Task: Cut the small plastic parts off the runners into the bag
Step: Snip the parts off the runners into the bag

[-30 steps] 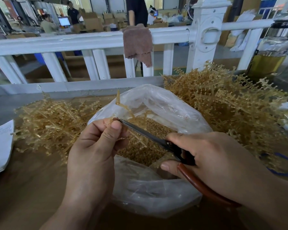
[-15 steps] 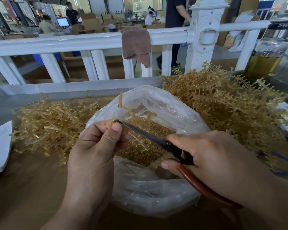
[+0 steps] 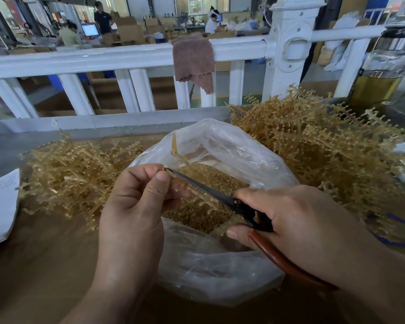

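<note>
Left hand: grip pinches runner over bag, centre frame. Right hand: grip curled round scissors, tip at left thumb. Barely shifted in the last second, so probably mid-snip. Cut parts heaped in bag.

We see soft indoor light, brighter in the hall behind the crumpled clear plastic bag than on the dim brown tabletop in front of it. Glare sits on the bag's folds. Beyond the bag the white plastic railing bows with wide-angle distortion; far right of the bag, the glass jar of yellow liquid looks soft.
</note>
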